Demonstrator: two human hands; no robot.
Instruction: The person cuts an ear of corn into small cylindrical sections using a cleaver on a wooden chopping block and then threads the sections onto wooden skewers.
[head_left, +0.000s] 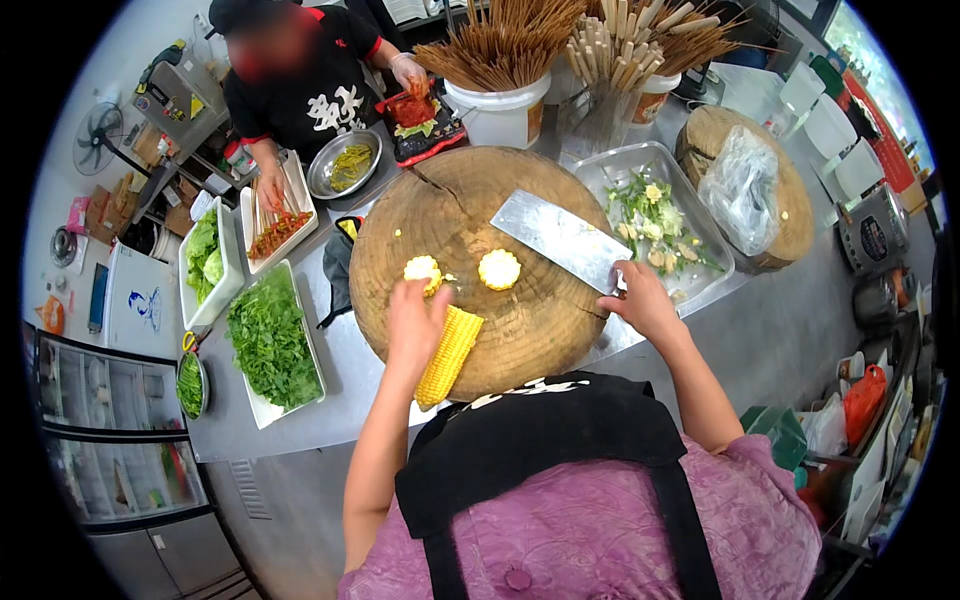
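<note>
My left hand (414, 322), slightly blurred, has its fingertips at the near edge of a cut round of corn (422, 271). Whether they grip it is not plain. A longer husked corn cob (450, 356) lies beside that hand, over the near left of the round wooden chopping block (480, 195). Another corn round (499, 269) sits cut face up near the block's middle. At the block's right side my right hand (646, 300) holds a cleaver (561, 238) by its handle end, its broad blade flat over the wood. The fingers hide the handle.
Right of the block, a metal tray (720, 279) holds vegetable trimmings. Beyond it a plastic bag (742, 191) lies on another wooden block (787, 217). Leafy greens (274, 337) fill a tray at left. A co-worker (307, 90) handles skewers (281, 232) and red food (412, 111) across the table.
</note>
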